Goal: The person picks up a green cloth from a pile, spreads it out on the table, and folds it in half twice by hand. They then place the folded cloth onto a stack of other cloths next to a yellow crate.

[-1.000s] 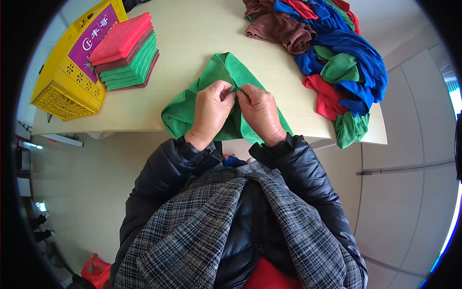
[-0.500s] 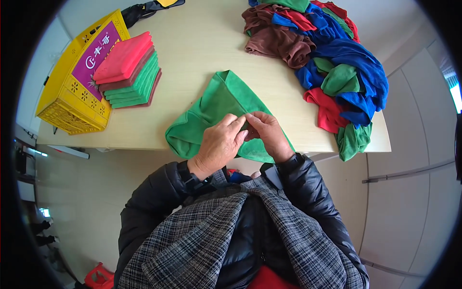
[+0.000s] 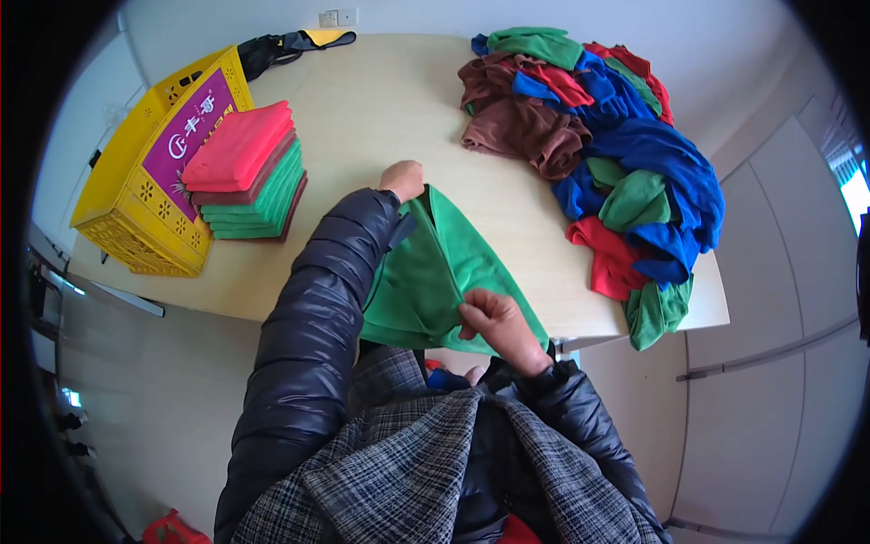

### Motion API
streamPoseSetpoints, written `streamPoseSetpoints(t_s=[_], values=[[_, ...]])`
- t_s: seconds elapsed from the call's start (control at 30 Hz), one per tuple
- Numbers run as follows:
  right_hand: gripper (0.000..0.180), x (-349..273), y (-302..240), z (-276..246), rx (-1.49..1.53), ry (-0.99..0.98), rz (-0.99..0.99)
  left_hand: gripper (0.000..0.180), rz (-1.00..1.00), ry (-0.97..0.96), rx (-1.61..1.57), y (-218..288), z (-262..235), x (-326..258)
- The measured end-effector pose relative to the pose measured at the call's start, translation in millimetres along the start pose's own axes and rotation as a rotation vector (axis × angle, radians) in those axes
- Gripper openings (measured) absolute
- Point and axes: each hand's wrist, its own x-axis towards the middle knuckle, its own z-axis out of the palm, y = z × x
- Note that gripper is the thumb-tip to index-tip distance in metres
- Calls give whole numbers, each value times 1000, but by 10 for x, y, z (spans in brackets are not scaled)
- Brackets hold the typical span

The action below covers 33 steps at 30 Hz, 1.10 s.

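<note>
The right hand [image 3: 497, 319] has its fingers curled together, pinching the near edge of the green cloth [image 3: 444, 272] just past the table's front edge; the left hand [image 3: 403, 179] reaches forward along the cloth's far corner, fingers closed over that corner, though how tightly cannot be told from this angle, since the knuckles hide the fingertips; the cloth is stretched between the two hands, lying on the pale wooden table [image 3: 381, 118] with its near end drooping over the front edge; the left forearm, in a dark puffer sleeve, lies over the cloth's left side.

To the left of the cloth, well apart, stands a stack of folded cloths [image 3: 246, 172], red ones on top, a dark red-brown one under them, green ones below; the stack rests against a yellow plastic crate [image 3: 136, 218] with a purple panel, set on the table's left end; on the right end lies a loose heap of unfolded cloths [image 3: 607, 145], blue, brown, red and green, some hanging over the right front corner; a dark strap-like item [image 3: 281, 45] lies at the far edge behind the crate.
</note>
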Motion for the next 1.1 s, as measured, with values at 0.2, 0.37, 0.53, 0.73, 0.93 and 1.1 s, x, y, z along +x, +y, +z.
streamPoseSetpoints(t_s=[0.2, 0.37, 0.53, 0.73, 0.93, 1.1], values=[[14, -175, -57, -38, -125, -15, -58, 17, -31, -45, 60, 210, 49, -43], [11, -412, -221, -247, -212, 38, -160, 16, -56, -95, 27, 202, -460, -117], [10, -735, -816, -603, -426, 131, -253, 9, -21, -83, -232, 302, -1537, -223], [8, -961, -1535, -825, -620, 307, -438, 9, 86, 64, -336, 689, -2845, -658], [6, -923, -1933, -1051, -944, 457, -662, 12, 137, 77, -419, 771, -3431, -1029], [5, -880, -2076, -1116, -1051, 546, -785, 14, 165, 91, -544, 803, -3586, -1274]])
